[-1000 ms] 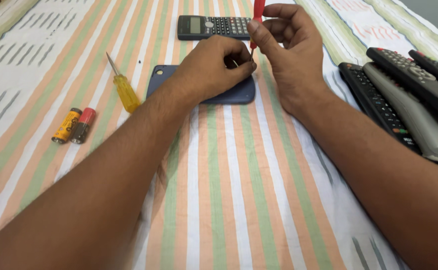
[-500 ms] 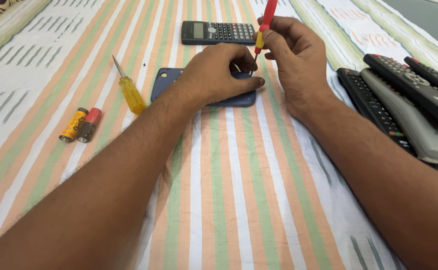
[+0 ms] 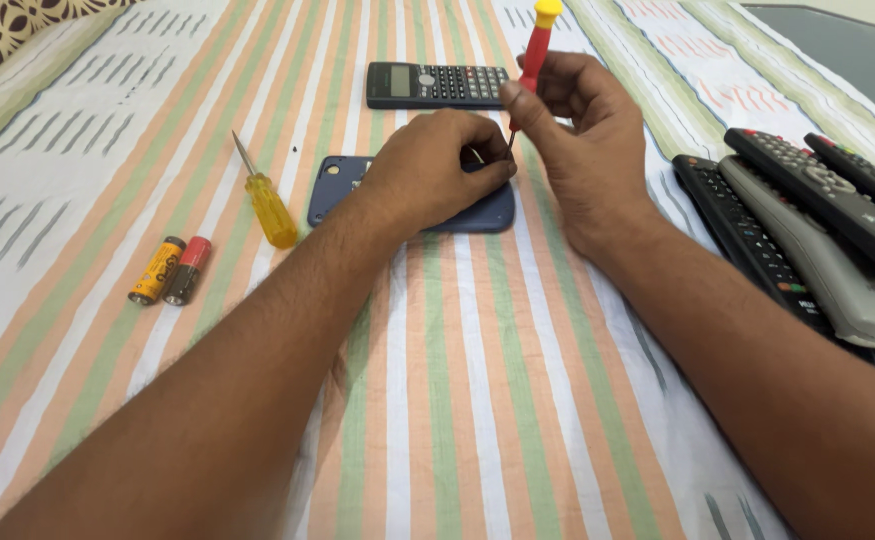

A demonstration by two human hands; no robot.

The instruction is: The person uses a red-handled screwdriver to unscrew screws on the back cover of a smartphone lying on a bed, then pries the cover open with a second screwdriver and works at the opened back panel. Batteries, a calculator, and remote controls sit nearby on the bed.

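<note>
A dark blue flat device [image 3: 342,183] lies face down on the striped cloth, mostly covered by my left hand [image 3: 436,170], which presses on it. My right hand [image 3: 586,135] grips a small red screwdriver [image 3: 535,56] with a yellow cap, held upright, its tip down at the device's far right edge beside my left fingertips. What the tip touches is hidden by my fingers.
A yellow-handled screwdriver [image 3: 270,207] lies left of the device, and two batteries [image 3: 171,270] lie further left. A dark calculator [image 3: 436,85] sits beyond my hands. Several remote controls [image 3: 818,235] are piled at the right. A patterned cushion [image 3: 3,25] is at top left.
The view has tilted so everything sits lower in frame. My hands stay on the device; the red screwdriver remains upright, with slight finger shifts on it.
</note>
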